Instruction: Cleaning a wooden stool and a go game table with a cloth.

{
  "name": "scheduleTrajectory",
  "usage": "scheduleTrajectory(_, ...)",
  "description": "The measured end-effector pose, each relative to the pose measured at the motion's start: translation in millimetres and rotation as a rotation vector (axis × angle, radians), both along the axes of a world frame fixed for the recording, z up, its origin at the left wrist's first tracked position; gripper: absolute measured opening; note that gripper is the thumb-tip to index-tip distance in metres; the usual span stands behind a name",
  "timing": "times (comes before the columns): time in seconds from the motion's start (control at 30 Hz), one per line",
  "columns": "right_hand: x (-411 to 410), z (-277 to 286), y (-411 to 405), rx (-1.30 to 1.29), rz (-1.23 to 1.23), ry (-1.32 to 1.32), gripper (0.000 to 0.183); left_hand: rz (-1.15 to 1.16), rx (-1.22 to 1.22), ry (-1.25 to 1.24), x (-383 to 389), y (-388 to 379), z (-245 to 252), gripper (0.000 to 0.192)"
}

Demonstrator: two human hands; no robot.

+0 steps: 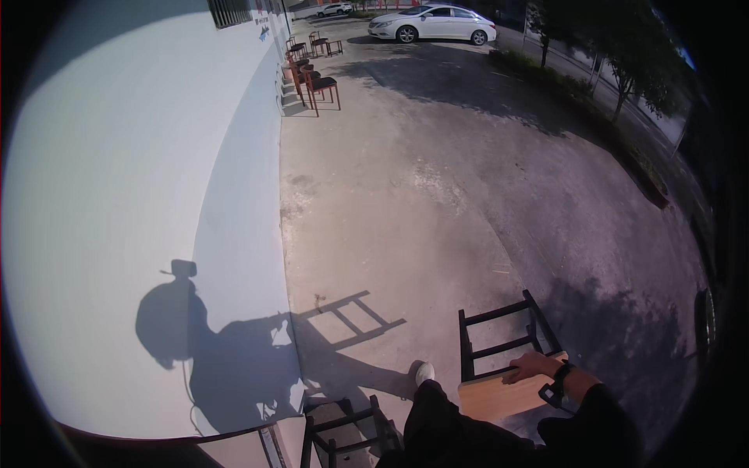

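My right hand [529,367] is closed over the edge of a wooden stool's light seat [497,401]. The stool is tipped so that its black legs and crossbars [497,312] point away from me, up the picture. A dark band and a small black device sit on my right wrist. My left hand is out of view. Low in the picture, left of my leg, is the black frame of a second stool [342,420]; its seat is not visible, and I cannot tell what holds it. One light shoe [425,372] shows on the concrete.
A white and pale blue wall [240,205] runs along my left. Farther along it stand several brown chairs with dark seats [322,83]. A white car [433,24] is parked beyond on the concrete ground [374,193]. A planted kerb with trees [620,76] lies to the right.
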State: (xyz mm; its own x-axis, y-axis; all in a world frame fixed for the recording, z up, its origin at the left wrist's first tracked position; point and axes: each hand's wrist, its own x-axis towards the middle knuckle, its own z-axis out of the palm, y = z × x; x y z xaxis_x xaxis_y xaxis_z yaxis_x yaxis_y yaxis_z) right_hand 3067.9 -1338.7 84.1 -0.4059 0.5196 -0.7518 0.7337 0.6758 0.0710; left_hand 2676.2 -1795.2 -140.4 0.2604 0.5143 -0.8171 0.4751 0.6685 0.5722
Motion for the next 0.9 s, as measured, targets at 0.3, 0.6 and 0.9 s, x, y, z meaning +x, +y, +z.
scheduleTrajectory(0.3,-9.9,-9.3,22.6,-0.203,-0.048,0.010,0.062,-0.065,0.156,0.095,17.1,24.9,22.7,0.063)
scheduleTrajectory(0.6,20.4,-65.3,31.7,-0.435,0.009,-0.019,0.059,0.039,0.020,0.169,15.0,110.2,72.6,0.060)
scheduleTrajectory(0.9,-5.1,-85.7,54.0,-0.575,0.033,-0.112,0.070,0.177,-0.185,0.101,-32.9,116.9,35.4,0.086)
